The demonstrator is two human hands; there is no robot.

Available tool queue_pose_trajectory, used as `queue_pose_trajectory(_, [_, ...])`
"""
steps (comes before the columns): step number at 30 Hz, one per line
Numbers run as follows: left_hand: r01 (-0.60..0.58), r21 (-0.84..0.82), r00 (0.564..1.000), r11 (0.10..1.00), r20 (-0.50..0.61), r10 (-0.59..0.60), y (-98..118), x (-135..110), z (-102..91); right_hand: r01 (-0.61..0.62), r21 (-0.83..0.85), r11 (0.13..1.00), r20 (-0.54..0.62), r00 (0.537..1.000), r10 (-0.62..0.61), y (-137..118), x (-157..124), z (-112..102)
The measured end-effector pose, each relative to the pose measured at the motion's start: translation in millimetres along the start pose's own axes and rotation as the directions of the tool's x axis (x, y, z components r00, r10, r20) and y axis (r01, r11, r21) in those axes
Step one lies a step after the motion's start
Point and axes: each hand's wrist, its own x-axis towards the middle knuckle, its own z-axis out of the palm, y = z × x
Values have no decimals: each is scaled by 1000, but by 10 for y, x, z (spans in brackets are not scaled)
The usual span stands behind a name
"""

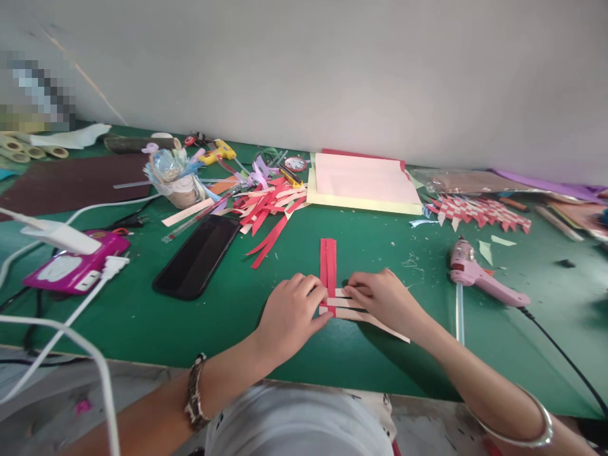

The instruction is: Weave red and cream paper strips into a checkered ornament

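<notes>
flat green tabletop (389,247) meets plain grey far wall (285,69). left hand (289,310), fingers together, presses red paper strips (332,263); right hand (382,292) pinches cream paper strip (340,292).

Over my feed I read the red strips (328,261) and pale strips (365,316) as matt paper. The bench (285,354) looks smooth with a soft sheen. I see a dark, glossy screen on the phone (197,259), plastic on the glue gun (491,289), shiny metal in the bangle (548,429).
</notes>
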Motion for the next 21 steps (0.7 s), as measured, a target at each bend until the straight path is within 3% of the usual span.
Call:
queue_pose_trajectory(6, [10,21,1000,1000,13,-10,-1,0,-4,77,61,995,5,997,-77,55,-14,28])
queue_pose_trajectory(21, [43,25,999,999,18,-44,-22,8,15,92,109,990,49,994,-98,108,-42,21])
